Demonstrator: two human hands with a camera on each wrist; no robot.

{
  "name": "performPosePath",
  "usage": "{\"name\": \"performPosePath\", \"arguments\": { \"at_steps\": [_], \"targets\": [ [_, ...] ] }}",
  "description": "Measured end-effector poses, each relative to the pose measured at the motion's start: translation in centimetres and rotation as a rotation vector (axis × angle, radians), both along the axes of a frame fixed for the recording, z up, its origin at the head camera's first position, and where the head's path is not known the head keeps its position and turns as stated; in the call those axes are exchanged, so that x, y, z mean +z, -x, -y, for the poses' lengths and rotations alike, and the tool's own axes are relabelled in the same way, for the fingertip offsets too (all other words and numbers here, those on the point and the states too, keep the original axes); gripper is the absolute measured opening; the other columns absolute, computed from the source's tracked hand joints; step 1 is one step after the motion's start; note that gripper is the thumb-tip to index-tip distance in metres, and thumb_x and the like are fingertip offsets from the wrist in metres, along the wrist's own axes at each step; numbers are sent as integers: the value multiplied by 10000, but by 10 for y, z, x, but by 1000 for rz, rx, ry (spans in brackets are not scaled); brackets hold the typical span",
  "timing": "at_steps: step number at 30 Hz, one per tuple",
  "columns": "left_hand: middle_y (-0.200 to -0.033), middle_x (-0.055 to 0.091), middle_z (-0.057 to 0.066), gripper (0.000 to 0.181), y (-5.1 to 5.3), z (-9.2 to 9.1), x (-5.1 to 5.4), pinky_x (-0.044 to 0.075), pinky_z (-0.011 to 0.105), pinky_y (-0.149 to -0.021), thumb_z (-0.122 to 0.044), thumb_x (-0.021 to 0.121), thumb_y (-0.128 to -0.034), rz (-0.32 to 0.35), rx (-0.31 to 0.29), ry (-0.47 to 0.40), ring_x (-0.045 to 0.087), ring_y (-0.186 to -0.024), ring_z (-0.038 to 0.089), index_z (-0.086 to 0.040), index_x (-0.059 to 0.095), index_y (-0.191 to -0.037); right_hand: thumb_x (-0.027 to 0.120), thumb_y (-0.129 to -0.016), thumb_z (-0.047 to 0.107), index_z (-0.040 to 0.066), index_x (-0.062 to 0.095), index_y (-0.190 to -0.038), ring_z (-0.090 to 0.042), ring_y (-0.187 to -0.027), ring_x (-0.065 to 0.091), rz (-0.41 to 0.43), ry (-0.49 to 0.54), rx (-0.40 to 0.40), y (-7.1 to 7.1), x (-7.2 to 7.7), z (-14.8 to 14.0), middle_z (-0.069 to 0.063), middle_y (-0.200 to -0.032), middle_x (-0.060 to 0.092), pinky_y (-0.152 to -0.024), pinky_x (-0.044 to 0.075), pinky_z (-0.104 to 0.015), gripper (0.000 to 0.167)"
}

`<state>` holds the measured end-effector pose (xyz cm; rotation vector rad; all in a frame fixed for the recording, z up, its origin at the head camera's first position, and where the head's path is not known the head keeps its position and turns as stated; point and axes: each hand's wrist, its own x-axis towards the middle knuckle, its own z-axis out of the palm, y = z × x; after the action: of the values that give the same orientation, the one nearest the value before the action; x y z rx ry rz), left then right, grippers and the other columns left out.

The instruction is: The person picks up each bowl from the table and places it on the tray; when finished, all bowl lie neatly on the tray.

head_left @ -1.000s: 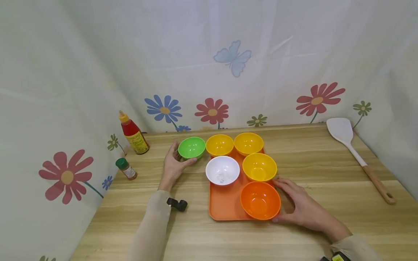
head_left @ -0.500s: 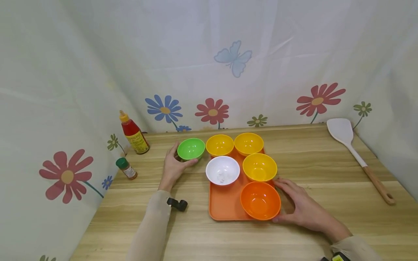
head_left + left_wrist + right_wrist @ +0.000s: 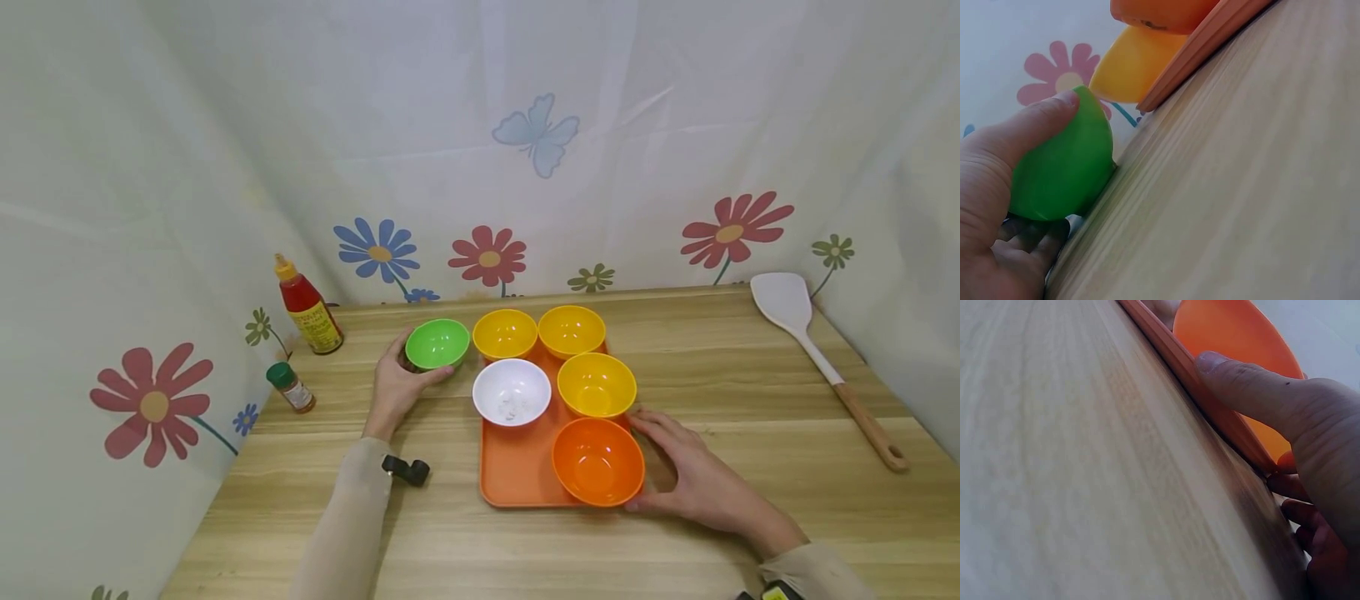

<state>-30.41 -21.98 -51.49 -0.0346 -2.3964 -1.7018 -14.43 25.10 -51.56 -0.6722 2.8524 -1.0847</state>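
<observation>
A green bowl (image 3: 438, 345) stands left of the orange tray (image 3: 521, 483), apart from it. My left hand (image 3: 397, 385) holds this bowl, thumb at its near side and fingers round its left; in the left wrist view the green bowl (image 3: 1069, 165) is tilted by the camera angle. An orange bowl (image 3: 597, 463) sits at the tray's front right. My right hand (image 3: 701, 483) lies beside it, thumb and fingers spread along the tray's right edge. In the right wrist view the thumb (image 3: 1241, 387) touches the tray rim (image 3: 1210, 406); some fingertips are partly hidden.
On the tray are also a white bowl (image 3: 512, 392) and yellow bowls (image 3: 506, 335), (image 3: 572, 331), (image 3: 597, 384). A red sauce bottle (image 3: 309, 307) and a green-capped spice jar (image 3: 291, 387) stand at left. A spatula (image 3: 821, 354) lies at right. Curtains rise behind the table.
The green bowl and my left hand have shifted very slightly left and toward me. The right hand, the tray and its bowls look unmoved.
</observation>
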Motion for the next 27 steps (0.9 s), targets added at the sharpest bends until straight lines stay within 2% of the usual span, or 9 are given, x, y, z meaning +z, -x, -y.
{"name": "performPosePath", "arguments": {
  "at_steps": [7,11,14,21,27],
  "targets": [
    [-1665,545,100,1125,-4,1,4,421,441,-1302,-287,1067,-765,-21,18,-47,521,-1539,279,-89,454,-1687,919,-762,759,124,509,-1649,-497,-1510,451,-1,0,-6,-1,1,0,-156,-1689,469,-1145,373,-861,1166],
    [-1651,559,92,1098,-10,2,10,436,438,-1290,-269,1070,-760,-32,23,-74,529,-1531,272,-114,481,-1673,908,-765,772,126,513,-1647,-497,-1507,452,10,1,-9,-1,2,0,-153,-1686,469,-1144,378,-858,1162],
    [-1647,562,83,1086,-16,3,18,460,438,-1273,-270,1069,-760,-33,23,-90,540,-1518,265,-138,491,-1670,910,-765,769,125,513,-1647,-499,-1507,452,10,1,-9,-1,2,0,-155,-1686,470,-1145,375,-860,1162],
    [-1678,532,69,1096,-31,1,45,457,438,-1274,-303,1056,-784,-55,18,-93,528,-1533,261,-158,462,-1695,918,-758,763,118,509,-1646,-496,-1502,458,-8,-6,-12,-1,1,-1,-153,-1679,477,-1144,375,-857,1171],
    [-1641,566,19,1026,-49,-4,65,480,417,-1253,-289,1043,-806,-96,-31,-88,572,-1480,241,-199,500,-1672,921,-765,752,114,504,-1650,-497,-1506,454,1,-3,-8,-2,2,0,-153,-1683,474,-1144,371,-860,1167]
  ]
}}
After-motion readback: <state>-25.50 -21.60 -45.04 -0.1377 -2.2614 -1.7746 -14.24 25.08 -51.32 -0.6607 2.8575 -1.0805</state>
